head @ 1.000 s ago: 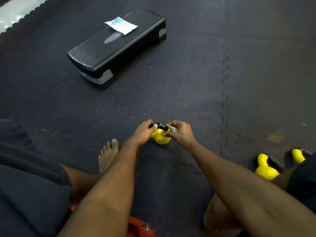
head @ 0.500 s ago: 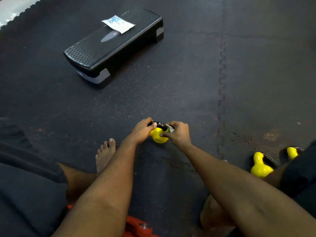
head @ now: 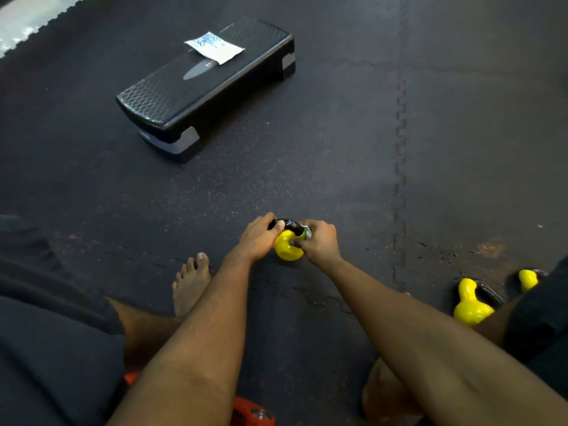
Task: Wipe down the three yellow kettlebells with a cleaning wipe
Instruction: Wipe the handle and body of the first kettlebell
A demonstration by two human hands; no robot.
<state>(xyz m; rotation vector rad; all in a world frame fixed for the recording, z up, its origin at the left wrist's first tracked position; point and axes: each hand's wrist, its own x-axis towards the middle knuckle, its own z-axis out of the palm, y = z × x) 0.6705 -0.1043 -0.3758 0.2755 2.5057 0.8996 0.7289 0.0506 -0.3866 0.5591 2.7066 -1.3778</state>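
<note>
One glossy yellow kettlebell (head: 287, 249) on dark rubber mat (head: 322, 167): our left hand (head: 258, 238) grips its black handle (head: 288, 224), our right hand (head: 319, 242) pinches a white wipe (head: 307, 232) against it; two more yellow kettlebells (head: 471, 309) (head: 527, 278) lie rightward.

The step platform (head: 196, 93) is black plastic, glossy along its smooth middle and embossed with a scale-like grip pattern at its ends. The packet (head: 215, 47) lying on it looks like thin white printed film. Around the step platform the floor (head: 307, 164) is matt, grainy rubber matting flecked with red. The kettlebell (head: 287, 249) nearest the step platform has a smooth, glossy yellow coat and a shiny black handle (head: 289, 225). Farther off, the second kettlebell (head: 471, 310) and third kettlebell (head: 527, 278) show the same yellow gloss.
</note>
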